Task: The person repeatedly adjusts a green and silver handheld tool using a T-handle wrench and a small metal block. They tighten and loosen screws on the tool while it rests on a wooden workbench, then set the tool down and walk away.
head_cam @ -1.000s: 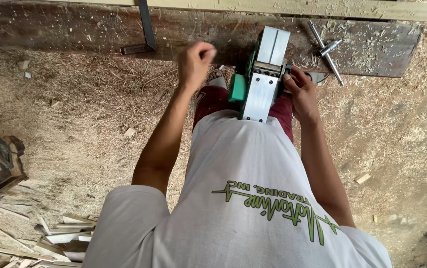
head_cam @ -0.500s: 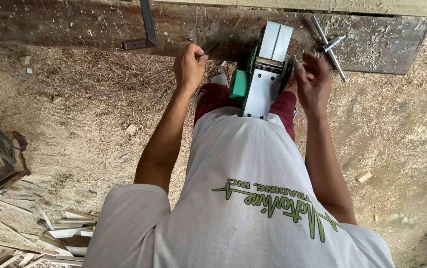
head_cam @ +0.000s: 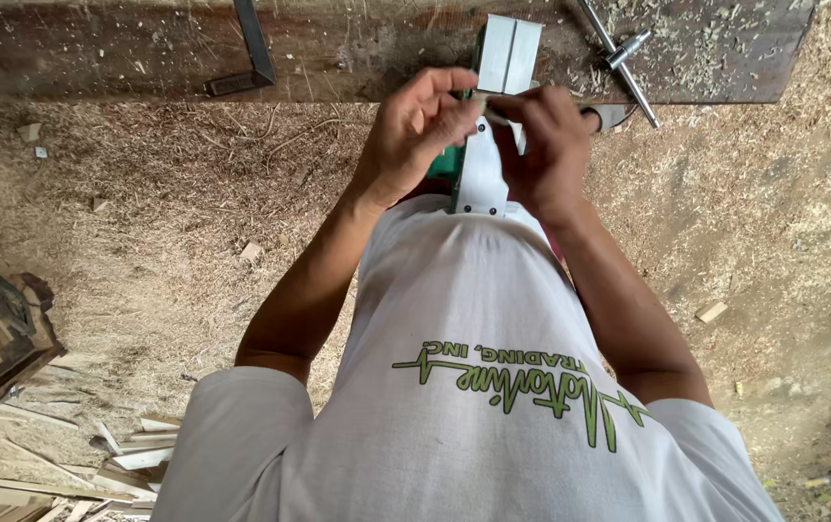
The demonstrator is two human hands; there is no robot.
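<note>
Two hands meet at twelve o'clock over one grey-and-green power planer [head_cam: 481, 159]. Left hand [head_cam: 413, 130] and right hand [head_cam: 546, 140] pinch their fingertips together on one small thing, too tiny to identify. One dark wooden plank [head_cam: 96, 53] crosses the top, carrying one metal T-wrench [head_cam: 620, 53] at one o'clock. Several wood offcuts [head_cam: 135, 449] lie at eight o'clock.

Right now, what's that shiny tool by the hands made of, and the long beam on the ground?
The tool looks like metal: its flat plates are smooth, pale grey and shiny, with a green part, maybe plastic, at the side. The beam looks like rough, dark wood: grain lines show and pale shavings lie on it. Both hands, left and right, meet over the tool.
</note>
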